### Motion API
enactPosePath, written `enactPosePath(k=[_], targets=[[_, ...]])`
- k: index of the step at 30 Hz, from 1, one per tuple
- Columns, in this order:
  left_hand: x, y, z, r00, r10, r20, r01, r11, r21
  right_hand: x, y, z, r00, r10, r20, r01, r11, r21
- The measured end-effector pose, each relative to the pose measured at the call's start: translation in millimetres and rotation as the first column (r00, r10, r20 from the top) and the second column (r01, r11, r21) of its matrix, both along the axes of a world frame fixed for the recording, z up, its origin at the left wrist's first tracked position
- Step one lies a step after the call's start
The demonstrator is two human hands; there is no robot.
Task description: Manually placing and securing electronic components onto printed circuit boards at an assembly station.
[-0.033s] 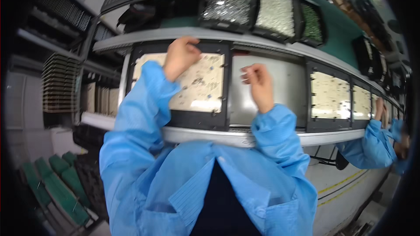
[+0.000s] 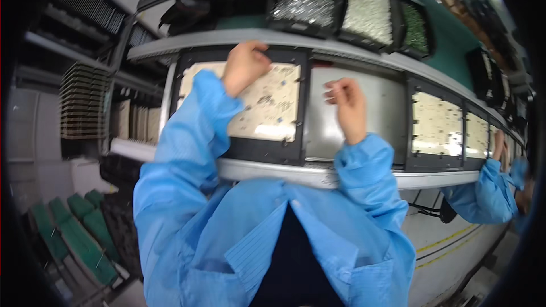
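My left hand (image 2: 245, 67) is over the far edge of a cream circuit board (image 2: 267, 105) dotted with small dark and blue parts. Its fingers are curled in toward the thumb, and whatever they pinch is too small to name. A black frame (image 2: 261, 150) surrounds the board. To the right, my right hand (image 2: 350, 111) hovers above a bare grey metal plate (image 2: 378, 119). Its thumb and fingers are bent together at the tips; I cannot make out what is between them.
Along the back stand black bins of silvery parts (image 2: 307, 3), whitish parts (image 2: 367, 14) and green parts (image 2: 415, 28). Framed boards (image 2: 437, 122) continue down the rail (image 2: 273, 173) at right, where a co-worker's blue sleeve (image 2: 489, 193) reaches in. A rack of stacked trays (image 2: 84, 102) stands left.
The whole view has shifted slightly, so the bench appears farther right and a little higher. Both hands keep nearly the same places over the board and the metal plate.
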State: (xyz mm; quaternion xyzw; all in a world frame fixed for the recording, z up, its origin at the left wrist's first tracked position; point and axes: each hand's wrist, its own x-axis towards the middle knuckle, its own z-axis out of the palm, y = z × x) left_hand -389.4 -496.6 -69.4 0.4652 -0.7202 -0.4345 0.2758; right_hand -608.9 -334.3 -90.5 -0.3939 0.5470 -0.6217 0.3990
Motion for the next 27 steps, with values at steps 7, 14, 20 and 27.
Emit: enactPosePath(k=[7,14,20,27], targets=[[-21.2,-0.9,2.0,0.982,0.067,0.175,-0.056,0.996,-0.066,5.0,4.4,25.5,0.996,-0.049,-0.076,0.052,0.998,0.041],[-35.0,-0.8,-2.8,0.967,0.013,0.254,0.012,0.995,-0.097,7.6,6.8,28.2,0.987,-0.048,-0.155,0.053,0.998,0.029],[-40.0,1.6,2.1,0.964,0.005,0.267,0.012,0.998,-0.062,7.3,6.7,29.6,0.982,-0.056,-0.178,0.064,0.997,0.042],[-44.8,2.3,-0.7,0.941,0.053,0.334,-0.013,0.993,-0.121,6.8,7.7,29.5,0.978,-0.064,-0.199,0.075,0.996,0.048]])
